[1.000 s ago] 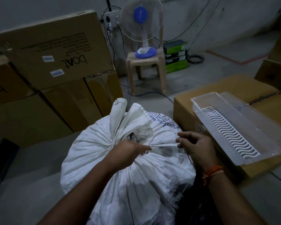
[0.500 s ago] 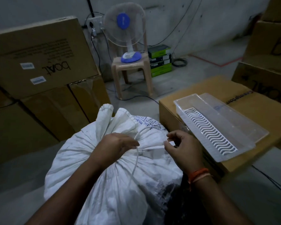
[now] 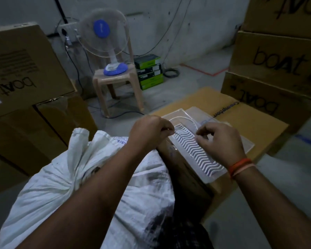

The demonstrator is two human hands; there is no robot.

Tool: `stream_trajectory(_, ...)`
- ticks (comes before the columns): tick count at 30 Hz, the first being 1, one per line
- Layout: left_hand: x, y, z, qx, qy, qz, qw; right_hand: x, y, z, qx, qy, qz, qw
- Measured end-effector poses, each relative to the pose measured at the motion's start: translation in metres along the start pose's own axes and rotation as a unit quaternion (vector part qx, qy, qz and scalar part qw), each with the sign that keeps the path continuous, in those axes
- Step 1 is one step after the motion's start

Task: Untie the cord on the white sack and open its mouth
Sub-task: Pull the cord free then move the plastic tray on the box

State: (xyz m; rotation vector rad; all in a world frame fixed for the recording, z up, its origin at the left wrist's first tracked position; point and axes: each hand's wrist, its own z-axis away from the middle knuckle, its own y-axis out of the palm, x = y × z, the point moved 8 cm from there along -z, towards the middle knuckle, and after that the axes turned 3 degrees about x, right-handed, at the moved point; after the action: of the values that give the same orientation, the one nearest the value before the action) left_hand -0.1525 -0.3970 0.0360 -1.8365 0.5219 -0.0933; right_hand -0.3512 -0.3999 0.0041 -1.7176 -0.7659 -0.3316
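While both hands are being held above the sack and the neighbouring carton, the scene is reading as follows.

Left hand (image 3: pixel 151 131): is curling its fingers into a fist and pinching one end of the cord at the fingertips; it is hanging over the far right edge of the sack.

Right hand (image 3: pixel 221 141): is pinching the other end of the cord between thumb and forefinger, the remaining fingers bending loosely; it is hovering over the clear tray. An orange thread band (image 3: pixel 240 167) is sitting on its wrist.

Cord (image 3: pixel 182 119): thin and pale, it is arching in a loop between the two hands, clear of the sack.

White sack (image 3: pixel 65 186): is lying on the floor at the near left, bulging; its gathered neck (image 3: pixel 79 151) is standing up bunched, with the mouth not spread.

Clear tray (image 3: pixel 196 150): is resting on the flat carton (image 3: pixel 255 126) just beside the sack's right side, its wavy white insert facing up.

Surroundings: stacked cartons marked "boat" (image 3: pixel 276 65) are standing at the far right, with more at the left; a table fan (image 3: pixel 104 42) is sitting on a plastic stool (image 3: pixel 118 81) at the far wall.
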Motion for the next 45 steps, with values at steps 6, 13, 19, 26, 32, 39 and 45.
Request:
stream_trajectory(6, -0.009, 0.048, -0.043, 0.106, -0.018, -0.036, 0.994, -0.016, 0.01, -0.023, 0.112, -0.036, 0.064, 0.991)
stream_trajectory(13, -0.025, 0.086, -0.061, 0.239, 0.006, -0.128, 0.963, -0.01, 0.035, -0.018, 0.182, -0.117, 0.261, 0.941)
stream_trajectory(19, -0.035, 0.087, -0.07, 0.309, 0.058, -0.096, 0.944, -0.029, -0.005, -0.013, 0.072, -0.071, 0.102, 0.99)
stream_trajectory(26, -0.028, 0.056, -0.115, 0.115, 0.021, 0.001, 0.993, -0.116, -0.042, 0.008, -0.047, 0.162, -0.062, 0.984)
stream_trajectory(32, -0.017, 0.093, -0.157, 0.182, 0.024, -0.057, 0.981, -0.162, -0.02, 0.024, -0.057, 0.268, -0.086, 0.958)
stream_trajectory(39, 0.005, 0.138, -0.184, 0.27, -0.035, -0.06, 0.961, -0.176, -0.009, 0.044, -0.065, 0.353, -0.051, 0.932)
stream_trajectory(45, 0.009, 0.165, -0.193, 0.32, -0.063, -0.061, 0.943, -0.184, -0.007, 0.052, -0.113, 0.348, -0.061, 0.928)
